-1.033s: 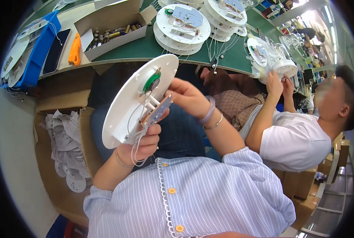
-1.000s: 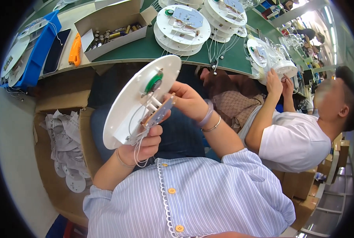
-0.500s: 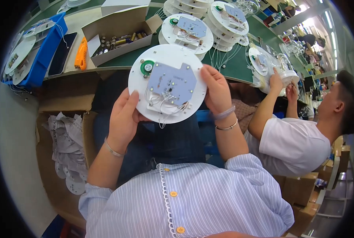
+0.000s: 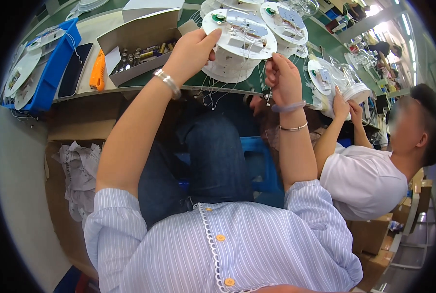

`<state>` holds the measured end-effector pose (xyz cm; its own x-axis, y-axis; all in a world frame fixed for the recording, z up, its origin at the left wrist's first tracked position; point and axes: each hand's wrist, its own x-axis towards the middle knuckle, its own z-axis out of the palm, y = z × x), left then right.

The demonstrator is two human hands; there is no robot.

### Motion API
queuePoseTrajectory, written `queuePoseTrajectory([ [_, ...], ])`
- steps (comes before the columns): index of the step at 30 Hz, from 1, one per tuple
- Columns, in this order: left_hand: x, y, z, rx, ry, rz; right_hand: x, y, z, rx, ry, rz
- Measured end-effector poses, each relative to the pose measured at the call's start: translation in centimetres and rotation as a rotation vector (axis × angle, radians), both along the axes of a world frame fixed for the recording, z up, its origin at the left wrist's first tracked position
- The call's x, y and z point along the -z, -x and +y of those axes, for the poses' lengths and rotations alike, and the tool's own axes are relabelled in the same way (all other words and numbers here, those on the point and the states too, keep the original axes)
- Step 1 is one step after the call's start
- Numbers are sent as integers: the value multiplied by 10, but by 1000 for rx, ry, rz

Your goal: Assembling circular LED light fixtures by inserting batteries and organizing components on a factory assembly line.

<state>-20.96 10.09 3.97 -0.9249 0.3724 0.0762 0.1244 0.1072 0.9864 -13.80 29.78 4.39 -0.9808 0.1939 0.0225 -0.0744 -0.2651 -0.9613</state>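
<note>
A white round disc [image 4: 232,45] with a grey-blue circuit board [image 4: 247,23], a small green round part and thin white wires is at the top of a stack of similar discs [image 4: 227,71] on the green table. My left hand [image 4: 191,54] pinches its left rim between thumb and fingers. On the opposite side, my right hand [image 4: 284,77] has its fingertips closed on the disc's lower right edge. Loose wires hang from the stack over the table edge. Whether the disc rests fully on the stack cannot be made out.
Left of the stack stand an open box of batteries [image 4: 142,52], an orange utility knife [image 4: 97,71], a dark phone [image 4: 75,69] and a blue bin [image 4: 47,73] with discs. A second stack [image 4: 286,31] stands close right. Beyond it, a co-worker [image 4: 364,180] handles similar parts.
Both my hands have moved forward and up from above my lap, carrying the disc to the top of the stack. The disc now lies flatter.
</note>
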Motion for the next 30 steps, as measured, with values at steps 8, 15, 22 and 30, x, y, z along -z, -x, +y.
queuePoseTrajectory([
  [8, 17, 15, 6, -119, 143, 126, 21, 11, 4, -15, -8, -61],
  [15, 19, 15, 9, -126, 62, 76, 18, 8, 2, -9, -36, -43],
  [22, 28, -47, -41, -114, -27, 31, -4, -25, -42, 328, -236, 295],
  [30, 152, -180, -247, -1067, 83, 70, -1, 42, -152, -246, -973, 553],
])
